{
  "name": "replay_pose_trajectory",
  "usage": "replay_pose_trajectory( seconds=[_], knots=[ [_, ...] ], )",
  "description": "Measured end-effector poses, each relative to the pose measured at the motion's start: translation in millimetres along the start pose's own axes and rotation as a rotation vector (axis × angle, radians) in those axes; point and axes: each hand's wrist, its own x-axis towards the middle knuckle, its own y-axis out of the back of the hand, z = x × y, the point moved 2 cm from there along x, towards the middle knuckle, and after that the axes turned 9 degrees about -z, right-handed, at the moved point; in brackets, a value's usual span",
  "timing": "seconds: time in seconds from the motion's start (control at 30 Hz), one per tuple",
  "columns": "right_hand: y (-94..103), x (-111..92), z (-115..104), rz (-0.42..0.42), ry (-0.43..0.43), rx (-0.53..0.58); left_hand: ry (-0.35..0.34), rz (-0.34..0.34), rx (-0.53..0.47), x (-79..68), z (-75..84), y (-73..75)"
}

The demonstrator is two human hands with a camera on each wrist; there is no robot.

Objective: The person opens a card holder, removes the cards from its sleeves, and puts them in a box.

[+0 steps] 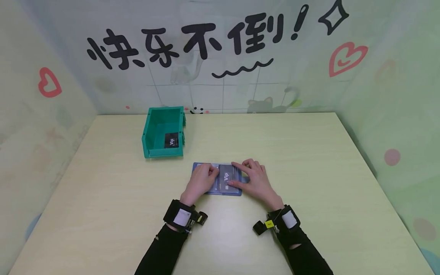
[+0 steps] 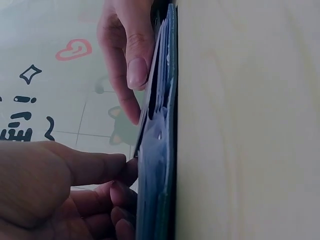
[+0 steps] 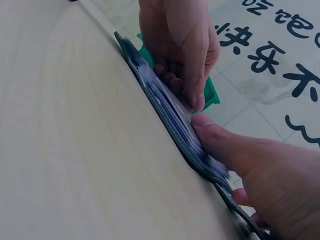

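An open blue card holder with clear sleeves lies on the table. On its right page is a dark card marked "Vip". My left hand is over the left page, fingers curled, its thumb and forefinger pinching the card's left edge. In the left wrist view, that hand meets the edge of the sleeves. My right hand is spread over the right page, with the thumb on the card and the forefinger near the top edge. In the right wrist view, its thumb touches the page stack.
A green bin stands at the back left of the table, with another black "Vip" card inside. Printed fabric walls enclose the table's back and sides. Both wrists wear black camera straps.
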Motion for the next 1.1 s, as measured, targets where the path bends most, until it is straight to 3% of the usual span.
replay_pose_trajectory(
  seconds=[0.4, 0.63, 0.87, 1.1],
  knots=[
    [-0.6, 0.3, 1.5, -0.036, -0.033, 0.0, 0.032, 0.004, -0.025, -2.1, -0.2, -0.8],
    [-1.6, 0.5, 1.4, -0.036, -0.023, -0.009, 0.04, 0.006, 0.025, -1.9, 3.0, -0.6],
    [-1.3, 0.5, -0.2, -0.048, -0.025, -0.016, 0.096, 0.021, 0.111, -5.2, 0.3, 10.9],
    [-0.5, -0.6, 1.1, -0.048, -0.026, -0.019, 0.14, -0.007, 0.05, -9.4, -12.4, 25.9]
  ],
)
